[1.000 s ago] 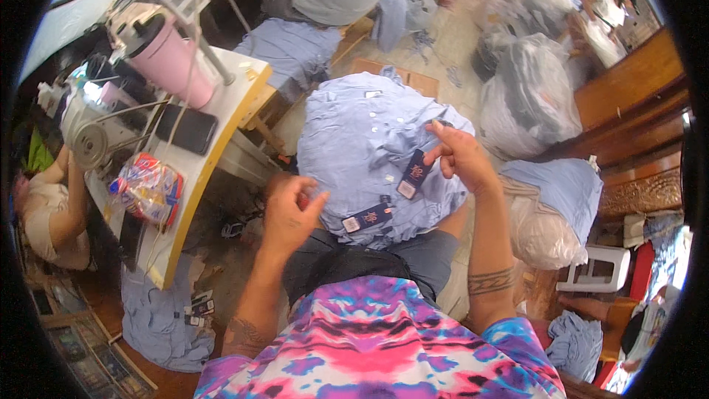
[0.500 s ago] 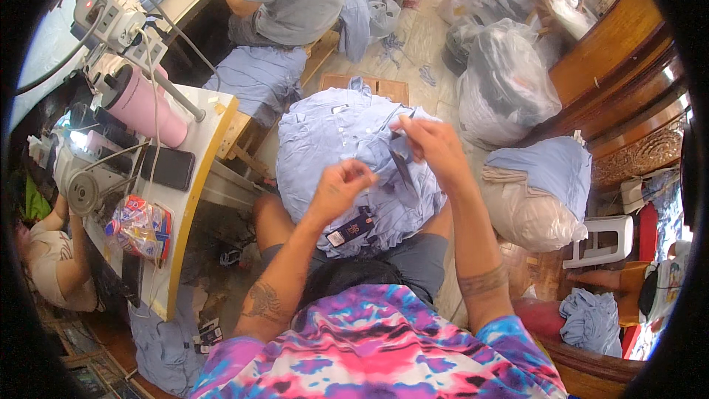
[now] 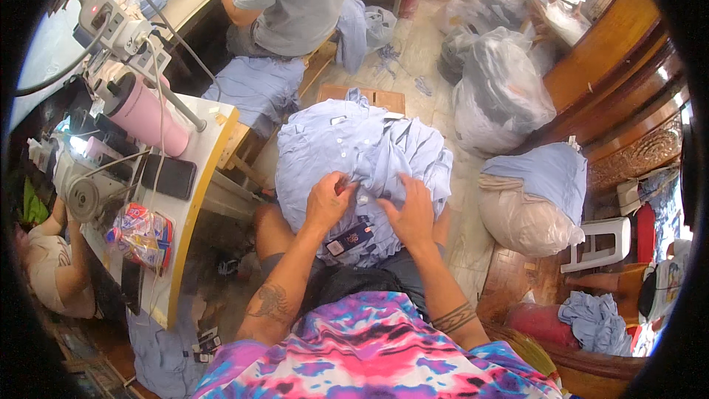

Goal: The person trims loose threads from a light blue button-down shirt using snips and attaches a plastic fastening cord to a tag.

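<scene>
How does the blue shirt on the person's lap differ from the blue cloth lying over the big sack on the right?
The light blue shirt is bunched on the lap, with both hands on it, the left hand and the right hand; the blue cloth is draped over a tan sack, untouched. The shirt shows a button row and a dark hang tag; the cloth shows neither. Both are the same pale blue.

The fingertips of both the left hand (image 3: 329, 203) and right hand (image 3: 411, 212) vanish into blue shirt (image 3: 347, 148) folds.
</scene>
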Motion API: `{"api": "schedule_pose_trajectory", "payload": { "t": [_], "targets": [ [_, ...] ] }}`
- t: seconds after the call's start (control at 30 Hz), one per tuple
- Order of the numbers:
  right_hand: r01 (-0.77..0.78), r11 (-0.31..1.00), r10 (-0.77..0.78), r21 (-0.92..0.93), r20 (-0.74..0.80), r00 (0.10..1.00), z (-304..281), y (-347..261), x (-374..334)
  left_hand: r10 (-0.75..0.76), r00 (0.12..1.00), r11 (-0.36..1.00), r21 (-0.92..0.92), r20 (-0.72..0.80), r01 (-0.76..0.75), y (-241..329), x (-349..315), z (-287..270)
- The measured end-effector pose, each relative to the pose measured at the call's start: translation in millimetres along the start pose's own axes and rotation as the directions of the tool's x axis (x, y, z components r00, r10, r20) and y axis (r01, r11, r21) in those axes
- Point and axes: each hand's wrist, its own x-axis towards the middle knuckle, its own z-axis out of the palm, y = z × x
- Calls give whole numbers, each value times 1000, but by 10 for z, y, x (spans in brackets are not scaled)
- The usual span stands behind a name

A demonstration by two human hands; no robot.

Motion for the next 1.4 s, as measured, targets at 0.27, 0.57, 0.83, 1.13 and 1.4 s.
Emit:
{"api": "schedule_pose_trajectory", "payload": {
  "t": [0.27,0.57,0.83,1.13,1.4],
  "targets": [
    [-391,711,281,584,275,920,-576,457,689,-82,983,888,-435,164,147,384,90,-962],
    [14,749,105,662,-139,985,-761,168,1905,-153,983,604,-778,101,174,856,10,-1962],
    [-155,951,178,268,-65,982,600,911,761,-431,900,786,-462,67,411,-265,-379,-1261],
    [-175,911,286,372,-267,920,285,972,1245,-415,755,261,-729,507,633,422,-652,-1303],
    [-473,777,218,415,528,821,-69,-432,-327,-177,984,975,-136,-7,175,-27,-865,-933]
  ]
}}
